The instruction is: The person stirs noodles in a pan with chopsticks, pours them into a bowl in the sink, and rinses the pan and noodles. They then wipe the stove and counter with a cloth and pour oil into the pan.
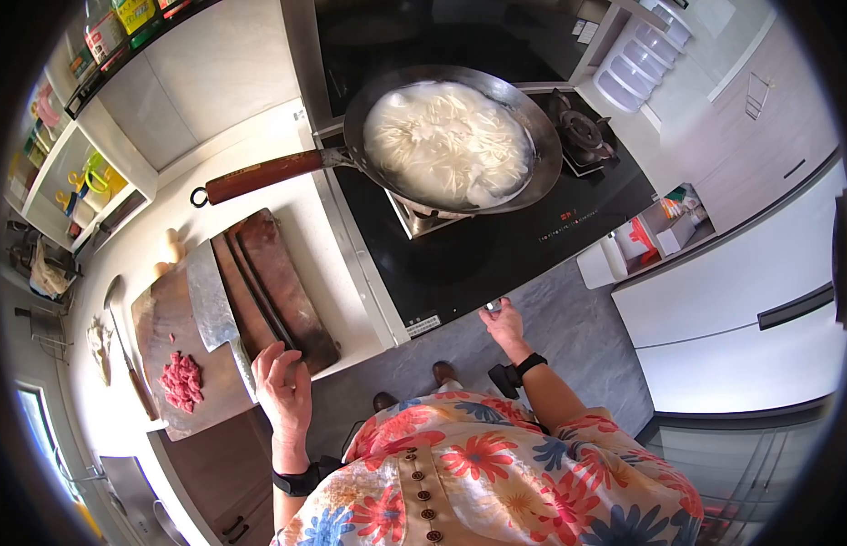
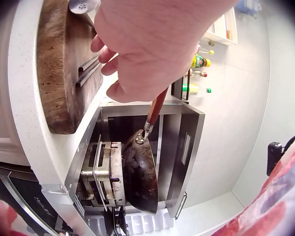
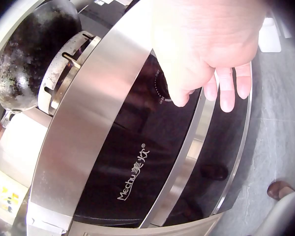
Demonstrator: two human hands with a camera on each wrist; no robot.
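A wok (image 1: 544, 173) with pale noodles (image 1: 446, 136) in cloudy liquid stands on the burner, its wooden handle (image 1: 264, 177) pointing left. My right hand (image 1: 504, 326) is at the stove's front panel, where its thumb and finger pinch a round knob (image 3: 160, 86). My left hand (image 1: 285, 391) is over the near end of the dark chopsticks (image 1: 260, 291) on a small board (image 1: 301, 318); its fingers are bent, and whether they touch the chopsticks is unclear. A cleaver (image 1: 212, 300) and chopped red meat (image 1: 181, 382) lie on the larger board (image 1: 164, 314).
A ladle (image 1: 123, 337) lies left of the boards, with eggs (image 1: 173, 241) behind them. The second burner (image 1: 583, 136) is right of the wok. An open drawer (image 1: 605, 264) stands at the right, and bottles (image 1: 105, 36) stand on a shelf at upper left.
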